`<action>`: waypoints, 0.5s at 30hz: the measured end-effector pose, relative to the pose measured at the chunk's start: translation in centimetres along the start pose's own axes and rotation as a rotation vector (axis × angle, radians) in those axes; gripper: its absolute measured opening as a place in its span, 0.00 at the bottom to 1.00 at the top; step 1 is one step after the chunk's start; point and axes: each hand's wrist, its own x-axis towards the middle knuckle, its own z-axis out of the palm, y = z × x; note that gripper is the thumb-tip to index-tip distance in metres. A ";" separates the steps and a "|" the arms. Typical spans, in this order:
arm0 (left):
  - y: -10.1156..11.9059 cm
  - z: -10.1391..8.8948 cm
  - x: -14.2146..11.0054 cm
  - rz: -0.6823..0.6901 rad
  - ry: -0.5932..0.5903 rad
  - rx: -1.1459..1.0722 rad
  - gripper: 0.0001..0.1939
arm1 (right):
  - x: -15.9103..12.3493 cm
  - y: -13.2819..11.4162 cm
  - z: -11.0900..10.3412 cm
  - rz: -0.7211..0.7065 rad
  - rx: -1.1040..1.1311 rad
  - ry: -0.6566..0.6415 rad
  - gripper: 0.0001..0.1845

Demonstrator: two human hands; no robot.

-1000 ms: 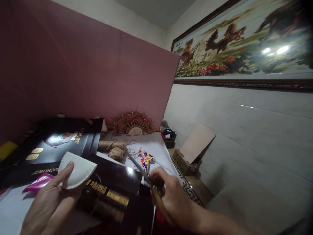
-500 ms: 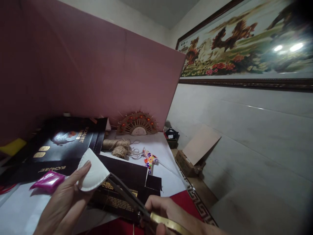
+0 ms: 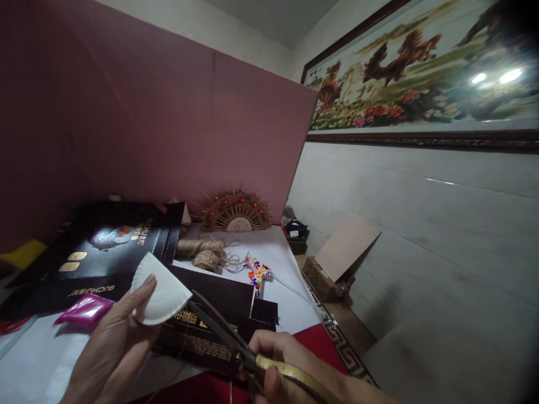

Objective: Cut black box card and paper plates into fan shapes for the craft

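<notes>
My left hand (image 3: 120, 331) pinches a folded white paper plate (image 3: 163, 294) by its crimped rim, thumb on top, its pointed corner facing right. My right hand (image 3: 282, 365) is wrapped round the gold handles of a pair of scissors (image 3: 221, 331). Their dark blades stand slightly apart, with the tips right by the plate's point; whether they touch it I cannot tell. Below both hands lies a flattened black carton (image 3: 206, 342) with gold print. A shiny magenta packet (image 3: 86, 311) rests just left of my left hand.
Balls of brown twine (image 3: 206, 255), a flower-patterned ornament (image 3: 257, 273) and a fan-shaped craft piece (image 3: 238, 213) are on the white table. A larger black box (image 3: 113, 241) lies at the left, near a yellow item (image 3: 23, 253). Red cloth (image 3: 322, 348) covers the near edge. A pink panel (image 3: 189, 123) stands behind.
My right hand has brought the scissors down and left, blades now pointing at the plate's corner. The plate has shifted right in view. During the last half second the blades have parted slightly.
</notes>
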 end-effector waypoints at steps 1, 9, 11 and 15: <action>-0.1 0.0 0.0 0.030 -0.040 0.027 0.20 | 0.1 0.1 -0.1 -0.005 -0.018 -0.002 0.45; -0.2 -0.4 0.0 0.145 -0.212 0.196 0.28 | 0.7 1.0 0.3 0.006 0.118 -0.021 0.49; -0.1 -0.3 -0.2 0.137 -0.234 0.206 0.33 | 0.9 1.3 0.6 -0.017 0.146 -0.019 0.49; -0.1 -0.4 -0.4 0.179 -0.245 0.210 0.37 | 1.6 1.9 0.9 -0.054 0.232 -0.004 0.48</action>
